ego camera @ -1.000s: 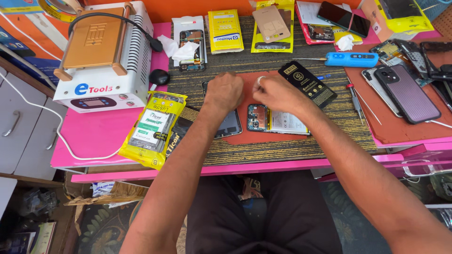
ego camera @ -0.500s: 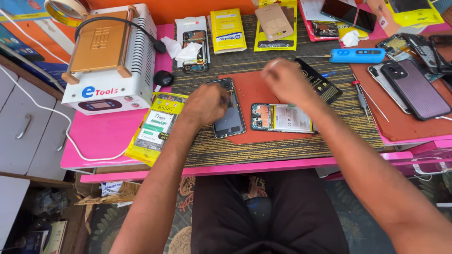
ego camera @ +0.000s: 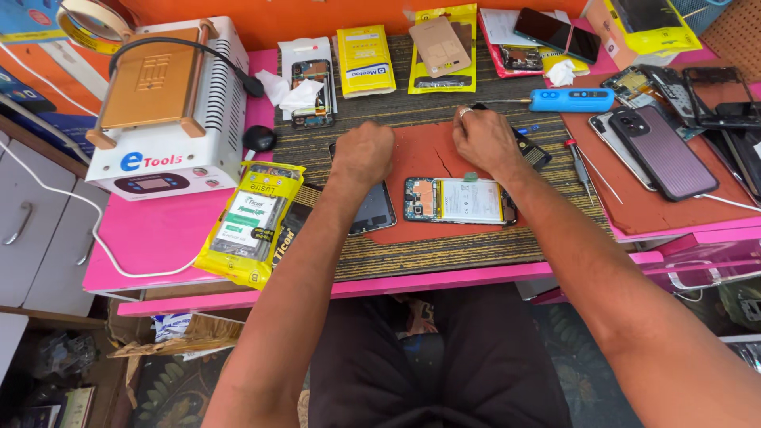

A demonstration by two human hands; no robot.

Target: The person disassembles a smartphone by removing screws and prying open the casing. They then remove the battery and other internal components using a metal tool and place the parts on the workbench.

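Both hands have moved up the red mat since a sec ago, off the opened phone (ego camera: 458, 200), which lies bare w/ its insides showing. Left hand (ego camera: 362, 152) fisted, fingers together; right hand (ego camera: 483, 139) curled, maybe pinching smth small, can't tell what

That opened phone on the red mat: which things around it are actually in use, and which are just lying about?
In use: opened phone, detached screen panel, red mat, left hand, right hand.

Lying about: yellow packets, blue screwdriver, purple phone, heating machine.
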